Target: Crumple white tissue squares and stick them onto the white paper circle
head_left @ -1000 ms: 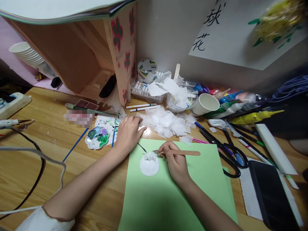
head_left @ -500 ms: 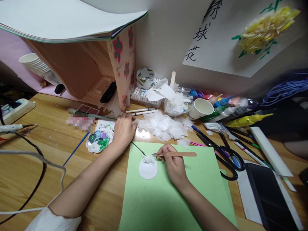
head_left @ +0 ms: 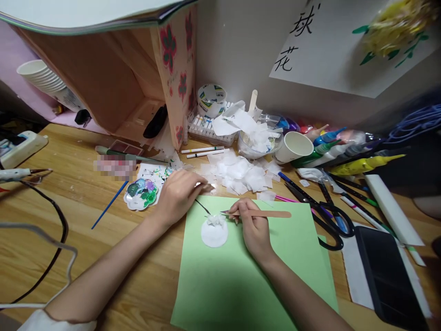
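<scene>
A green sheet (head_left: pixel 248 276) lies on the wooden table and bears a white disc (head_left: pixel 214 235). Small crumpled white tissue (head_left: pixel 216 219) stands along the disc's upper edge, beside a thin dark stroke. My right hand (head_left: pixel 253 227) is closed on a flat wooden stick (head_left: pixel 272 214), its pointed end just right of the tissue. At the sheet's upper left corner, my left hand (head_left: pixel 181 193) is bent with its fingertips near a pile of white tissue squares (head_left: pixel 239 172); what they pinch, if anything, is too small to make out.
Left of my left hand are a paint palette (head_left: pixel 140 194) and brushes. Behind the tissue squares stand a bowl (head_left: pixel 260 146), a paper cup (head_left: pixel 296 146) and paint bottles. Black scissors (head_left: pixel 330 225) and a phone (head_left: pixel 389 276) lie on the right.
My left hand has turned, with its fingers drawn in and pointing right towards the tissue squares. The view has shifted slightly. My right hand still holds the stick by the tissue.
</scene>
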`<action>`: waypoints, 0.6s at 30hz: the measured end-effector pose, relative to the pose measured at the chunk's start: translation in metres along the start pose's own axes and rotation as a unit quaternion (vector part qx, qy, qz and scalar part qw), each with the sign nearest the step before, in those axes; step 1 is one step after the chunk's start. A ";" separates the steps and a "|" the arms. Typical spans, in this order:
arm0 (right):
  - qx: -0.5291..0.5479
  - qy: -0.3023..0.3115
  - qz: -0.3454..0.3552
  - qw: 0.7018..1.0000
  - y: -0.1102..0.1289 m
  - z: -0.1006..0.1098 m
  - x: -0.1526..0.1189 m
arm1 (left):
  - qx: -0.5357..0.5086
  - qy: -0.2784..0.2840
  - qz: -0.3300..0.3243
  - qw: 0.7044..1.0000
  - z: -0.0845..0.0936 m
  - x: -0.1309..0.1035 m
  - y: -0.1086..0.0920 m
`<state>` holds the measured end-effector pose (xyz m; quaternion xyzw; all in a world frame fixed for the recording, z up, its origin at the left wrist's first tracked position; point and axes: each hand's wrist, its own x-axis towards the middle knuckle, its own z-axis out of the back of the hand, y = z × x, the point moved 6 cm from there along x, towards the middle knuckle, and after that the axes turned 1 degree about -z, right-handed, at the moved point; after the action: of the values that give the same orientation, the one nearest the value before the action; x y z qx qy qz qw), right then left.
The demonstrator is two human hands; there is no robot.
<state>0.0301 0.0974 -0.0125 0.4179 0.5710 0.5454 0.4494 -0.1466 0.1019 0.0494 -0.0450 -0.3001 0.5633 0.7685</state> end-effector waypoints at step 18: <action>-0.056 0.030 0.003 0.998 0.016 -0.007 0.021 | -0.088 0.044 -0.094 0.991 -0.018 -0.036 -0.013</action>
<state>0.0179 0.1165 0.0026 0.3774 0.5518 0.5899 0.4529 -0.1333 0.0703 0.0252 -0.1083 -0.3174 0.4578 0.8234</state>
